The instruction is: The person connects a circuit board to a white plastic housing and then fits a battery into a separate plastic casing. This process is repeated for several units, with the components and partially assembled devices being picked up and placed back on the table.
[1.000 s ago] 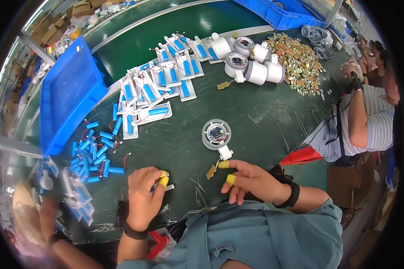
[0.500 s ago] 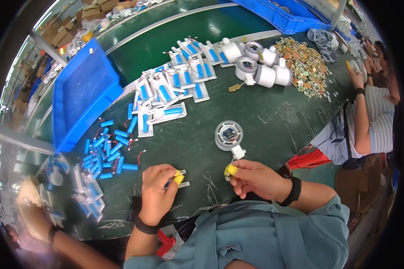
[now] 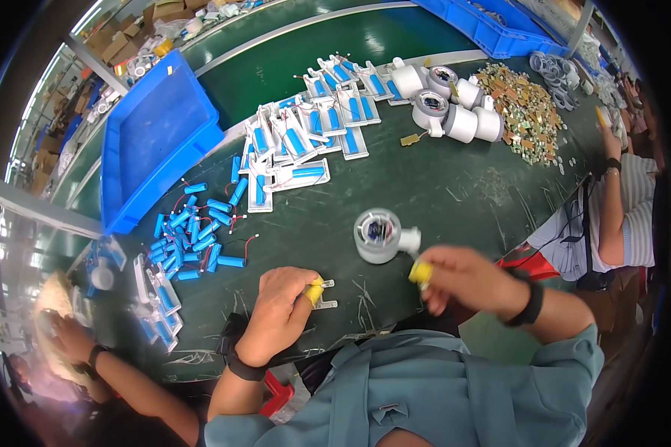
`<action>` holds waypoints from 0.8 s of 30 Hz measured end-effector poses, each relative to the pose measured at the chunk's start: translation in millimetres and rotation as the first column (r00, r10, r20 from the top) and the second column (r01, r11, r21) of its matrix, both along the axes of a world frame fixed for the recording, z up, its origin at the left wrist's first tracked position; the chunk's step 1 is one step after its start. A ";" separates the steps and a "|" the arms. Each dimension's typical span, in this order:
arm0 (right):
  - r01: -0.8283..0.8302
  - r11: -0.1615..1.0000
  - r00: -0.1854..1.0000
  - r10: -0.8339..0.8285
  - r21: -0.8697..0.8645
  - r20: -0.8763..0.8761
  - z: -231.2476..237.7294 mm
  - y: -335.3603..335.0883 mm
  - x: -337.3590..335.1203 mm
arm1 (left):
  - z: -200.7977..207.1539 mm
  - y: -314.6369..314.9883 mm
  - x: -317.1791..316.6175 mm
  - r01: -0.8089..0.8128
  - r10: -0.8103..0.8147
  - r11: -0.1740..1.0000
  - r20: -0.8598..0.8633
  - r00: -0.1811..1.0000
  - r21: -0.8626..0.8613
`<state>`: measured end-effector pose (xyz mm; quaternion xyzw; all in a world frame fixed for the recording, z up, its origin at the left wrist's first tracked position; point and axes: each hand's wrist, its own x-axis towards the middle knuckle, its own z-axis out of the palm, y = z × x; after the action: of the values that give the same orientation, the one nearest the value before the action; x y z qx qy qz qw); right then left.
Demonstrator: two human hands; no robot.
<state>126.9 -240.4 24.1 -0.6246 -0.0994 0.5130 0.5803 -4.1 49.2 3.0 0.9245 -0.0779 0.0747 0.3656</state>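
Note:
My left hand (image 3: 279, 309), with yellow finger covers, is closed on a white plastic casing (image 3: 326, 304) at the table's near edge. Two white prongs of the casing stick out past the fingers; the rest is hidden. My right hand (image 3: 466, 281), smeared by motion, also wears yellow finger covers and has its thumb and finger pinched together. What it pinches cannot be made out. Just beyond its fingertips stands a round white and grey housing (image 3: 375, 244) with its open top up, showing a dark inside. The housing's short white stub (image 3: 408, 240) points toward my right hand.
White casings with blue cells (image 3: 294, 141) and loose blue cells with wires (image 3: 194, 231) lie left. Beyond are white cylindrical housings (image 3: 461, 125), a heap of small circuit boards (image 3: 525, 112) and a blue tray (image 3: 160, 134). Other people's hands (image 3: 610, 141) are at both sides.
My right hand has moved right and slightly away from me. The round housing has turned, so its stub points right. My left hand keeps its hold on the casing; the view has shifted.

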 end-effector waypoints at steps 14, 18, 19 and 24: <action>-0.052 0.987 0.882 -0.027 0.153 0.471 -48.2 61.3 9.2 | -3.3 -8.1 -5.7 -0.072 0.072 0.997 0.023 0.997 -0.012; 0.037 0.943 0.986 0.019 0.331 -0.163 -49.8 65.4 20.5 | -6.0 -7.5 -7.5 -0.111 0.111 0.994 0.003 0.994 -0.020; 0.055 0.947 0.985 0.001 0.318 -0.173 -50.6 63.2 21.4 | -6.5 -10.1 -7.5 -0.145 0.145 0.989 -0.004 0.989 -0.027; 0.218 0.888 0.896 -0.019 0.404 -0.444 -55.3 57.3 22.0 | -8.8 -17.8 -5.8 -0.218 0.215 0.974 -0.055 0.975 -0.067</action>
<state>148.9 -183.2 -31.2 -0.3528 -0.0445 0.5637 0.7455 -9.9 31.4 -5.8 0.9151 0.0349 0.0950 0.3904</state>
